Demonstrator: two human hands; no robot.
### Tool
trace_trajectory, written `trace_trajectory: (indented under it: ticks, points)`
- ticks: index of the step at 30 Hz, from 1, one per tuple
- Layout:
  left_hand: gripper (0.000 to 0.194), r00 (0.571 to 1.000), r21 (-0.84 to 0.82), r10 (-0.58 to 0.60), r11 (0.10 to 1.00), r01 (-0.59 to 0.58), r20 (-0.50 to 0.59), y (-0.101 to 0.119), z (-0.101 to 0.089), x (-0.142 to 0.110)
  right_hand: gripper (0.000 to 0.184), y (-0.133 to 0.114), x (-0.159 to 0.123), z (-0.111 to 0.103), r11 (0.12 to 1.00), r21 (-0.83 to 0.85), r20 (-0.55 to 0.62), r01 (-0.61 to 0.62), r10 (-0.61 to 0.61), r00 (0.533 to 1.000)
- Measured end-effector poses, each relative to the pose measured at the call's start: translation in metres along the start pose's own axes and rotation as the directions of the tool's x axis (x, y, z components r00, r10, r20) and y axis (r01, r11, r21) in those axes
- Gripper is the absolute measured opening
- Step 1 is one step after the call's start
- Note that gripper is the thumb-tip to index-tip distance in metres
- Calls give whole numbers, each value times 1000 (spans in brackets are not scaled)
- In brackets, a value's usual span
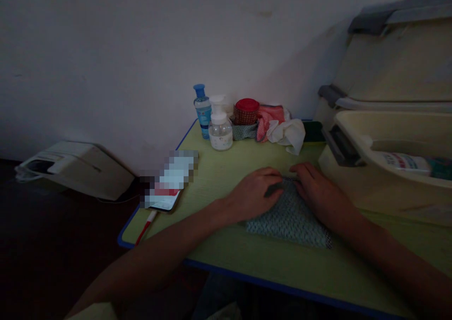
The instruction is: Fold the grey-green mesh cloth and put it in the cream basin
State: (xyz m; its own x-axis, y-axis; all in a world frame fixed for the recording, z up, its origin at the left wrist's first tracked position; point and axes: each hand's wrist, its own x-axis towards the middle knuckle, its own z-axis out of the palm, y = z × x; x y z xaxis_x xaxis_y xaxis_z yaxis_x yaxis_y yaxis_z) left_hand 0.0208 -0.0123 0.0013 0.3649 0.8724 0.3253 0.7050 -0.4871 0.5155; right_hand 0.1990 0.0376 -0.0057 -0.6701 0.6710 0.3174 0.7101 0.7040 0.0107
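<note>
While both palms press down, a grey-green knitted cloth point(291, 218) lies flat on the pale green table point(219, 244), near its front edge at about 5 o'clock from the table's middle. The left hand point(254, 192) rests on the cloth's far left corner, fingers curled over a dark fold there, seemingly to pin that corner. The right hand point(319, 190) covers the far right edge, fingers spread flat and pointing to 10 o'clock, so the fabric stays taut between the two. Neither hand lifts the cloth; both lie loosely open on it.

At 12 o'clock from the hands, against the wall, stand a blue-capped bottle point(202, 110), a clear pump bottle point(220, 130), a red-lidded jar point(246, 111) and crumpled cloths point(286, 132), pushed back, likely to leave working room. A phone point(168, 183) with a red pen point(146, 225) lies at 9 o'clock by the table's left edge. Cream plastic bins point(388, 136) crowd the 3 o'clock side.
</note>
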Motion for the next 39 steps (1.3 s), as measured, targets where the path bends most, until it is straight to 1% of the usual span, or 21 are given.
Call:
trace_trajectory:
  ticks: [2, 4, 8, 11, 15, 19, 22, 26, 29, 32, 35, 39]
  points:
    - [30, 996, 22, 6, 1000, -9, 92, 6, 4, -2, 24, 1, 0, 2, 1000, 24, -11, 5, -5, 1000]
    - [42, 988, 50, 29, 998, -37, 153, 9, 7, -5, 24, 1, 0, 3, 999, 36, -21, 7, -6, 1000]
    - [66, 961, 124, 122, 980, -157, 249, 9, 9, -11, 24, 2, -1, 5, 999, 49, -26, -1, 2, 1000]
    - [72, 947, 167, 127, 969, -182, 293, 9, 9, -16, 25, 3, -1, 5, 997, 78, -24, 2, 0, 1000]
    - [71, 940, 167, 133, 967, -193, 315, 9, 9, -18, 29, 7, -1, 6, 993, 114, -57, 34, -28, 998]
    - [77, 935, 189, 87, 969, -160, 344, 6, 7, -14, 29, 8, 1, 2, 985, 155, -117, 73, -55, 992]
    - [78, 945, 249, 28, 962, -114, 327, -1, 4, -8, 28, 2, 3, -4, 971, 214, -147, 111, -80, 986]
    - [74, 960, 315, -23, 946, -70, 280, -11, 3, -3, 34, -16, 6, -6, 946, 264, -171, 188, -146, 974]
    - [71, 963, 341, -13, 936, -83, 270, -14, 7, -2, 39, -32, 10, -1, 947, 245, -110, 207, -185, 977]
    - [71, 966, 363, 4, 926, -101, 257, -15, 11, -2, 45, -41, 13, 6, 951, 236, -13, 199, -202, 979]
    - [72, 965, 368, -5, 925, -95, 261, -16, 13, -2, 55, -41, 13, 11, 951, 250, 70, 180, -203, 977]
    - [74, 956, 372, 7, 921, -120, 292, -16, 10, -1, 69, -34, 7, 16, 951, 242, 102, 194, -223, 969]
